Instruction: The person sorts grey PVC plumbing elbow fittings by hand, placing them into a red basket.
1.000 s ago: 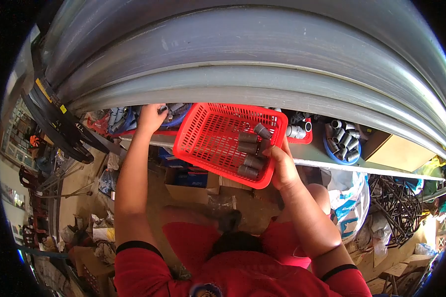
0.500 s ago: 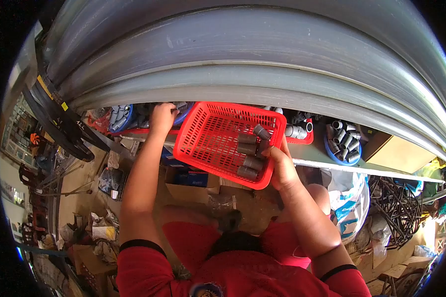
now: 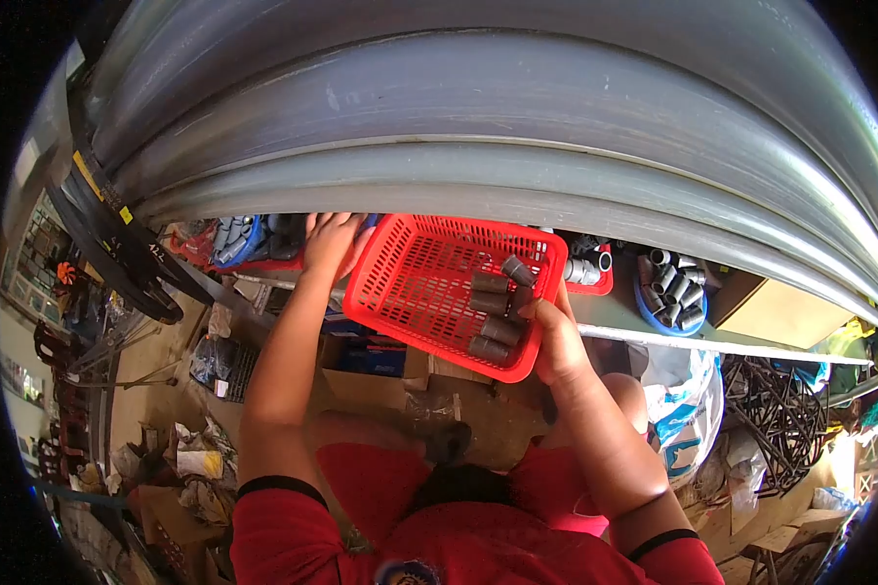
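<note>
My right hand (image 3: 559, 343) grips the right end of a red plastic basket (image 3: 379, 314), its thumb over the rim. Several dark grey pipe fittings (image 3: 489, 302) lie inside, at the basket's right end, close to that thumb. The basket is tilted towards me in front of the shelf. My left hand (image 3: 330, 244) reaches to the shelf just left of the basket, with fingers stretched out and thumb apart. Dark fittings (image 3: 281, 234) lie beside those fingertips in a shelf container. The fingertips are partly shaded under the pipes.
Large grey pipes (image 3: 478, 88) run across just above the shelf. Blue baskets of fittings stand left (image 3: 236, 241) and right (image 3: 673, 292). A cardboard box (image 3: 785, 307) sits at the shelf's right. Below are an open carton (image 3: 376, 375) and a white sack (image 3: 688, 400).
My left hand's curled fingers have straightened and spread, with the hand a little lower. The red basket and my right hand sit slightly lower in view.
</note>
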Action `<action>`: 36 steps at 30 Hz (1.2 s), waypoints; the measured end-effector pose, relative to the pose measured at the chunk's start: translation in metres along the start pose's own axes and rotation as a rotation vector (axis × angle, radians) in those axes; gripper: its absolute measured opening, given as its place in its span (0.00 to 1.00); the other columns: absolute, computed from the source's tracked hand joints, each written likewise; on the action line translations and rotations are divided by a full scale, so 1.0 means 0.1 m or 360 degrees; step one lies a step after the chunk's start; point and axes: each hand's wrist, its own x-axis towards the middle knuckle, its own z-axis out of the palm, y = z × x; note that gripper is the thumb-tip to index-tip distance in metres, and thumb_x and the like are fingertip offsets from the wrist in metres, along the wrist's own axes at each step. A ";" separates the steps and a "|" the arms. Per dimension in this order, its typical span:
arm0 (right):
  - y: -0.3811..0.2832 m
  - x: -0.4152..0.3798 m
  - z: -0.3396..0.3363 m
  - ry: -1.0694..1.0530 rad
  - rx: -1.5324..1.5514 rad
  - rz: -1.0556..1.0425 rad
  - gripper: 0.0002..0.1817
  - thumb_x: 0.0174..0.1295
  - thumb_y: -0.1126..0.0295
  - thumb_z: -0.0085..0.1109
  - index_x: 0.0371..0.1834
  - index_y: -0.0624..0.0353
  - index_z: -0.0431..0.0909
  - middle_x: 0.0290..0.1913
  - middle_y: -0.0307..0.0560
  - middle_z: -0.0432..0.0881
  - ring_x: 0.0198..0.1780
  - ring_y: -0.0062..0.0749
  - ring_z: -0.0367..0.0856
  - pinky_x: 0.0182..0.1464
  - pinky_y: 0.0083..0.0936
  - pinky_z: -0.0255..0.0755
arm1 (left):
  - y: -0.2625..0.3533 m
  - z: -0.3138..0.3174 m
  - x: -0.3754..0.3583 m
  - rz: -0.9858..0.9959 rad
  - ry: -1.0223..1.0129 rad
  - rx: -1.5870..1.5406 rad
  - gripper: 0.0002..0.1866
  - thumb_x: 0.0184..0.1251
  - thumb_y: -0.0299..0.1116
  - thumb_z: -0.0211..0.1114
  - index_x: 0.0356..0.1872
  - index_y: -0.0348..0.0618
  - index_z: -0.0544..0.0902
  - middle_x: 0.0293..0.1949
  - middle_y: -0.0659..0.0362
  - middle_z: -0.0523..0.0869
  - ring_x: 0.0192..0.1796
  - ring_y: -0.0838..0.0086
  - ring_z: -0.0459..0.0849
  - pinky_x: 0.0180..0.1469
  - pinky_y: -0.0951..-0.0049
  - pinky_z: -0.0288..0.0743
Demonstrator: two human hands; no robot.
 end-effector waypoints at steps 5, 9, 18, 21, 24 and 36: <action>-0.06 -0.04 0.07 0.0007 -0.0025 0.0025 0.43 0.54 0.82 0.46 0.78 0.47 0.56 0.67 0.50 0.72 0.63 0.45 0.75 0.63 0.41 0.75 | 0.02 0.00 -0.05 -0.0200 0.0003 -0.0150 0.18 0.73 0.53 0.57 0.54 0.60 0.86 0.63 0.59 0.79 0.67 0.60 0.75 0.65 0.52 0.66; -0.05 -0.05 0.08 -0.0002 0.0011 -0.0004 0.40 0.55 0.81 0.48 0.76 0.46 0.61 0.61 0.45 0.74 0.62 0.40 0.73 0.65 0.40 0.71 | -0.10 0.25 -0.02 -0.0293 0.0134 -0.0529 0.15 0.70 0.48 0.64 0.50 0.54 0.86 0.55 0.54 0.84 0.55 0.52 0.83 0.56 0.51 0.75; -0.02 -0.03 0.05 -0.0012 -0.0035 0.0003 0.43 0.54 0.83 0.46 0.78 0.45 0.56 0.68 0.50 0.72 0.66 0.45 0.74 0.64 0.43 0.75 | -0.22 0.10 0.26 -0.0492 0.0243 -0.0692 0.18 0.64 0.43 0.71 0.49 0.43 0.85 0.43 0.49 0.89 0.49 0.50 0.86 0.51 0.54 0.79; -0.02 -0.03 0.05 -0.0008 -0.0014 0.0007 0.44 0.55 0.83 0.46 0.79 0.44 0.56 0.68 0.49 0.72 0.65 0.44 0.74 0.64 0.43 0.75 | -0.60 0.48 0.25 -0.0589 0.0322 -0.0823 0.25 0.64 0.46 0.70 0.59 0.45 0.82 0.54 0.46 0.86 0.56 0.48 0.84 0.57 0.50 0.76; -0.02 -0.02 0.04 -0.0017 -0.0007 0.0013 0.44 0.55 0.83 0.46 0.79 0.44 0.55 0.67 0.49 0.72 0.65 0.44 0.74 0.65 0.42 0.74 | -0.60 0.42 0.17 -0.0836 0.0108 -0.0413 0.30 0.64 0.49 0.70 0.64 0.48 0.78 0.62 0.44 0.82 0.62 0.44 0.80 0.60 0.40 0.71; 0.01 0.00 0.01 -0.0025 0.0011 0.0037 0.45 0.55 0.83 0.46 0.81 0.42 0.53 0.69 0.49 0.71 0.67 0.45 0.72 0.65 0.42 0.73 | -0.39 0.16 0.21 -0.0801 -0.0057 -0.0274 0.27 0.66 0.48 0.68 0.63 0.51 0.79 0.61 0.47 0.82 0.65 0.49 0.78 0.61 0.32 0.64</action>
